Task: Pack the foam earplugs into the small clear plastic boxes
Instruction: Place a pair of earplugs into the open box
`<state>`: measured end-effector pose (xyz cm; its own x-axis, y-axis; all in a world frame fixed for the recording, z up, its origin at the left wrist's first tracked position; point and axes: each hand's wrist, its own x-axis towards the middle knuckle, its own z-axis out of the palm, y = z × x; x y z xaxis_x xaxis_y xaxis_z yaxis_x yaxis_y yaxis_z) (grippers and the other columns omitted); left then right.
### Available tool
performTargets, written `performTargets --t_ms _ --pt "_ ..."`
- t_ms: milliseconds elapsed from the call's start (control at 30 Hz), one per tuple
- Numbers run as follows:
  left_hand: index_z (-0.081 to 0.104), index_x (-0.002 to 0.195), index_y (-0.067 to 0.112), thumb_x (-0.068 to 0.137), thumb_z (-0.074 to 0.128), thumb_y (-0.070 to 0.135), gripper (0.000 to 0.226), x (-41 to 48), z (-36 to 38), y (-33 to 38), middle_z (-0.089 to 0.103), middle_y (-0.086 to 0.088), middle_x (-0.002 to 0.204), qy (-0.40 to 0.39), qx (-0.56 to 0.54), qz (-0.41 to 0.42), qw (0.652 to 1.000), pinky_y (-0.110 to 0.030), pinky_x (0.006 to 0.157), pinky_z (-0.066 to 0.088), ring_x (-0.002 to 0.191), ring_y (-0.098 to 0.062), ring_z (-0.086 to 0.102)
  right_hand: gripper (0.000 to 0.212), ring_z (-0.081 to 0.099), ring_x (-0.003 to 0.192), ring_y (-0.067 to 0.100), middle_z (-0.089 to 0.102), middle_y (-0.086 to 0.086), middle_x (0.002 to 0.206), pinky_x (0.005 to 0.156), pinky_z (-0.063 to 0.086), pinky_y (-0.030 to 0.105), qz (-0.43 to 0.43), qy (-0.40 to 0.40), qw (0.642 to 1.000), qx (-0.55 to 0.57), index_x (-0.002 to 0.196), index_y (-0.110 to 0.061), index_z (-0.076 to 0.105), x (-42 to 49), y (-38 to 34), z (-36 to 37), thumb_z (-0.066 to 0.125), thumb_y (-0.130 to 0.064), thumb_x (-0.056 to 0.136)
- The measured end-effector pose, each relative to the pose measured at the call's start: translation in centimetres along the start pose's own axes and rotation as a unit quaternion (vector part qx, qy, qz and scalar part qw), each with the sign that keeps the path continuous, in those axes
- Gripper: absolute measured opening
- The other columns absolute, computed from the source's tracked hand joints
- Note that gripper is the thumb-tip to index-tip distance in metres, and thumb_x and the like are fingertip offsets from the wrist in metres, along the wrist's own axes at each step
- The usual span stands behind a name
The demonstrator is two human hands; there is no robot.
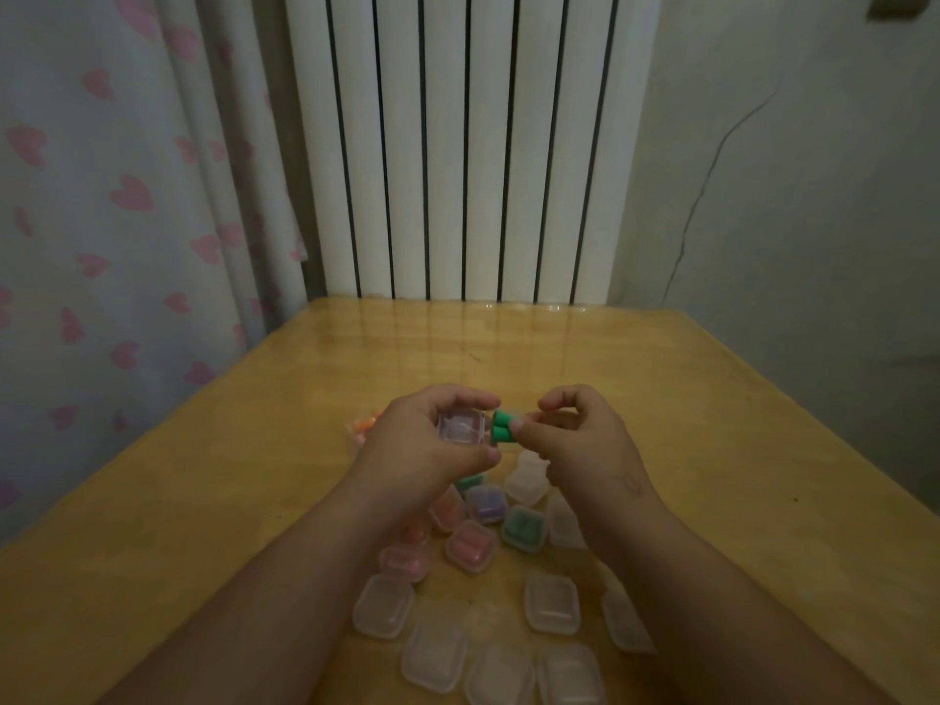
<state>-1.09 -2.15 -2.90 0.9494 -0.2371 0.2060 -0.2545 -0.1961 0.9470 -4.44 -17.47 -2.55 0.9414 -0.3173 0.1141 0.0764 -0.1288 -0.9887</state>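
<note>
Earplugs (pixel 503 425), a green pair pinched side by side in the right hand (pixel 575 435), meet the mouth of the small clear box (pixel 460 424) that the left hand (pixel 422 442) grips above the bench (pixel 712 399), seemingly opened sideways so both slide in together.

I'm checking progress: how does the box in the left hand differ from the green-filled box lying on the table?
The held box is gripped by the left hand above the table; the green-filled box lies on it. The held box looks clear inside, with the green earplugs beside it, pinched by the right hand; the other shows green inside. Both are small, clear plastic.
</note>
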Motion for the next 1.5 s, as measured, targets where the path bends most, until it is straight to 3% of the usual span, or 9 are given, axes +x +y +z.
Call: performTargets --t_ms 133,233,367,500,767,1000,1133,1333,1500 --pt "0.064 0.115 0.042 0.076 0.081 0.01 0.053 0.0 -0.1 0.0 0.068 -0.002 0.104 -0.005 -0.002 0.011 1.0 -0.041 0.082 0.061 0.093 -0.019 0.07 0.023 0.068 0.068 0.015 0.073 0.002 0.077 0.058 0.054 0.03 0.052 -0.025 0.998 0.04 0.103 -0.018 0.06 0.2 -0.2 0.0 0.07 -0.011 0.084" --pt "0.06 0.111 0.02 0.095 0.058 0.018 0.016 0.0 -0.1 0.7 0.069 -0.014 0.094 0.009 -0.14 -0.023 0.99 -0.039 0.072 0.06 0.081 -0.027 0.072 0.018 0.069 0.067 0.018 0.073 0.011 0.081 0.06 0.058 0.029 0.061 -0.024 0.994 0.092 0.102 -0.011 0.063 0.1 -0.3 0.0 0.068 -0.005 0.086" --pt "0.062 0.097 0.006 0.103 0.039 0.019 0.027 0.3 -0.2 0.8 0.069 -0.027 0.092 -0.008 -0.254 -0.051 0.966 -0.035 0.063 0.058 0.078 -0.033 0.069 0.011 0.064 0.062 0.013 0.069 0.01 0.078 0.055 0.054 0.023 0.039 -0.009 0.996 0.079 0.094 -0.003 0.067 0.1 -0.3 0.1 0.068 -0.001 0.083" --pt "0.073 0.098 0.012 0.091 0.061 -0.002 0.02 0.1 -0.2 0.2 0.075 -0.01 0.096 -0.03 -0.15 0.0 0.988 -0.028 0.072 0.058 0.085 -0.022 0.072 0.016 0.066 0.065 0.013 0.071 0.006 0.078 0.056 0.051 0.022 0.021 -0.023 0.997 0.077 0.092 -0.007 0.069 -0.1 -0.1 0.2 0.075 -0.007 0.078" --pt "0.071 0.1 0.016 0.08 0.074 -0.002 0.027 0.5 -0.5 0.0 0.074 -0.004 0.094 0.024 -0.08 0.014 0.996 -0.029 0.074 0.059 0.087 -0.019 0.072 0.015 0.071 0.081 0.018 0.074 0.006 0.091 0.068 0.055 0.026 0.003 -0.05 0.995 0.085 0.099 -0.013 0.071 -0.2 0.3 0.7 0.069 -0.022 0.088" --pt "0.072 0.088 0.028 0.093 0.061 0.006 0.025 1.1 -1.2 -0.2 0.073 0.009 0.089 0.137 -0.053 0.041 0.988 -0.02 0.058 0.05 0.08 -0.008 0.066 0.005 0.066 0.065 0.008 0.071 -0.001 0.075 0.059 0.052 0.027 -0.034 0.003 0.996 -0.077 0.081 -0.021 0.071 0.0 -0.2 -0.3 0.073 -0.025 0.084" --pt "0.069 0.083 0.031 0.092 0.056 0.003 0.032 1.7 -1.9 -0.8 0.068 0.012 0.089 0.221 0.03 0.025 0.974 -0.031 0.069 0.051 0.082 -0.006 0.061 0.009 0.065 0.075 0.007 0.072 -0.005 0.078 0.067 0.05 0.027 0.015 -0.066 0.979 -0.191 0.082 -0.02 0.075 -0.2 -0.2 -0.1 0.075 -0.03 0.081" --pt "0.069 0.081 0.033 0.089 0.048 -0.003 0.043 2.1 -2.7 -1.3 0.067 0.018 0.091 0.225 0.109 0.005 0.968 -0.034 0.077 0.055 0.091 -0.01 0.063 0.021 0.059 0.067 0.003 0.069 -0.009 0.076 0.059 0.045 0.025 0.011 -0.061 0.968 -0.242 0.082 -0.023 0.072 -0.5 0.3 0.3 0.071 -0.044 0.081" --pt "0.073 0.094 0.029 0.09 0.046 -0.002 0.042 2.3 -3.3 -1.5 0.068 0.008 0.102 0.2 0.178 0.011 0.963 -0.03 0.064 0.055 0.087 -0.015 0.063 0.012 0.056 0.075 -0.001 0.066 -0.015 0.09 0.061 0.04 0.016 -0.077 -0.01 0.959 -0.274 0.098 -0.029 0.071 0.3 0.7 0.4 0.064 -0.033 0.089"
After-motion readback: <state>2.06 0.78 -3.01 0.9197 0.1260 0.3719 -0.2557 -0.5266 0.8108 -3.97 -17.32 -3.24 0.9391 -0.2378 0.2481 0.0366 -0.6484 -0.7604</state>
